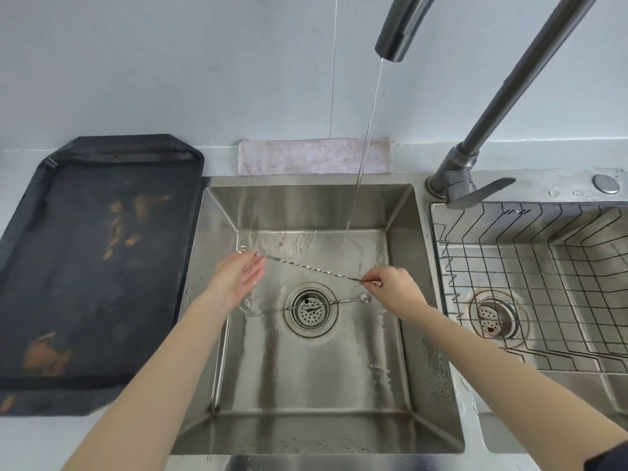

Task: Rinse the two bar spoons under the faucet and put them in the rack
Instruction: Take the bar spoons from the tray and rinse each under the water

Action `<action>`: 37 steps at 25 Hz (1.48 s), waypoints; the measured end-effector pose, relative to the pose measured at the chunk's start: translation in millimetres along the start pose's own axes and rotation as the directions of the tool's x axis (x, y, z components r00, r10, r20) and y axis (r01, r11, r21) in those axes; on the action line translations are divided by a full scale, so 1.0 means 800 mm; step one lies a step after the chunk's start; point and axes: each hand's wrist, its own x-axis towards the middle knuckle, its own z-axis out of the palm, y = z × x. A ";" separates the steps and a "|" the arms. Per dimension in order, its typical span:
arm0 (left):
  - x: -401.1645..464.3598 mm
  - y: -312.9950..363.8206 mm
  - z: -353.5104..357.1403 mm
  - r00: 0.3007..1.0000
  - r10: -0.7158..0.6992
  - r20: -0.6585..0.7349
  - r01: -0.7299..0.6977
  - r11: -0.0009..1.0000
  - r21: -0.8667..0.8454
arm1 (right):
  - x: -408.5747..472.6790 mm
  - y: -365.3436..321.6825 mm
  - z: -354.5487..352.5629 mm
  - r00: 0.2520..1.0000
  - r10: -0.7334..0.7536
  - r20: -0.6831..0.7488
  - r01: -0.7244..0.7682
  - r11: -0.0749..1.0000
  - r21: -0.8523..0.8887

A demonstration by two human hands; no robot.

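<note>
Pinched one spoon (312, 267) by its right end with right hand (394, 287), above the drain (311, 309); left hand (238, 277) spread, fingertips at the spoon's far left end. Second spoon (326, 302) lay flat across the drain, bowl to the right. Water stream (365, 147) fell behind the drain, clear of both hands. Open basin floor in front of the drain. Wire rack (530, 266) right of the drain, beyond the sink (428, 334) wall. Dark tray (85, 266) left; cloth (312, 156) behind.
</note>
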 end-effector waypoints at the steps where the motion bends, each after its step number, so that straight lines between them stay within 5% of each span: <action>1: 0.003 -0.016 -0.006 0.998 -0.060 -0.021 0.059 0.997 -0.046 | -0.002 0.004 0.007 1.000 -0.010 0.025 0.011 0.999 -0.032; 9: 0.019 -0.103 -0.022 0.944 -0.261 -0.201 0.226 0.957 -0.179 | -0.007 0.028 0.053 0.984 0.056 0.168 -0.019 0.976 -0.217; 19: 0.040 -0.146 -0.041 0.886 -0.315 -0.342 0.322 0.946 -0.037 | -0.008 0.045 0.083 0.969 0.117 0.217 -0.051 0.956 -0.290; 31: 0.038 -0.153 -0.049 0.904 -0.073 -0.422 0.267 0.867 0.422 | -0.012 0.043 0.087 0.974 0.105 0.199 -0.041 0.953 -0.300; 37: 0.031 -0.144 -0.045 0.909 -0.083 -0.409 0.304 0.804 0.511 | -0.017 0.034 0.080 0.975 0.063 0.212 0.013 0.940 -0.341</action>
